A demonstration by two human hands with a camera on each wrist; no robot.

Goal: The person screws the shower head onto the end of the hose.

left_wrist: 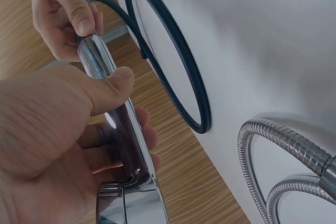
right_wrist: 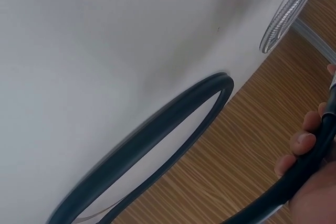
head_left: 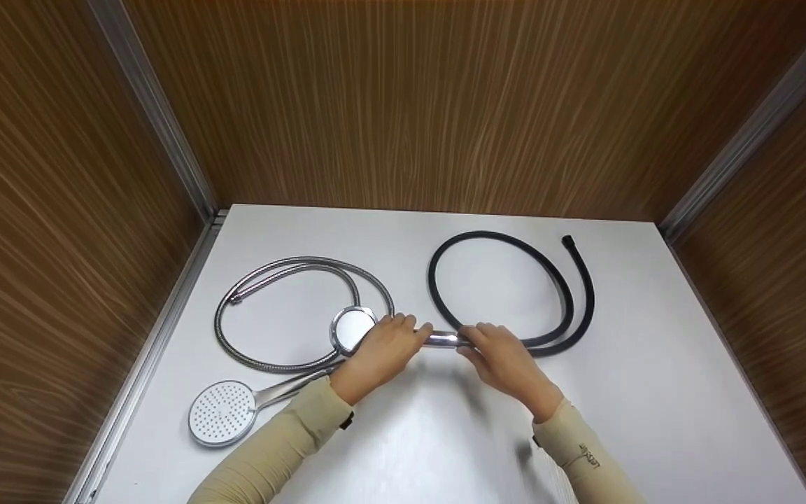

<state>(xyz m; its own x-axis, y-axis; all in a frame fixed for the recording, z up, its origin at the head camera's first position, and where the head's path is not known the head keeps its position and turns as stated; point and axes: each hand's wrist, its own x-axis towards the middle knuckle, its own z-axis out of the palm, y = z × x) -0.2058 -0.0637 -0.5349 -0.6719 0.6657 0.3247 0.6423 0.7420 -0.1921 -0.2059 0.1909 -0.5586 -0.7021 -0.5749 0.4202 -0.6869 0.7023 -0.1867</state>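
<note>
My left hand (head_left: 383,351) grips the chrome handle (head_left: 443,339) of a hand shower, fingers wrapped beneath it and thumb on top in the left wrist view. The shower's round head (head_left: 352,327) sticks out on the left side of that hand. At the handle's other end, my right hand (head_left: 506,360) holds the end of a black hose (head_left: 487,234) against it. In the right wrist view the fingers (right_wrist: 303,142) curl round the hose. Whether hose and handle are joined is hidden by the fingers. The rest of the hose lies looped on the table, its free end at back right.
A second hand shower (head_left: 222,413) with a white nozzle face lies at the front left of the white table (head_left: 655,392). Behind it a silver metal hose (head_left: 263,365) is coiled. Wood-grain panels (head_left: 403,105) stand at the back and both sides.
</note>
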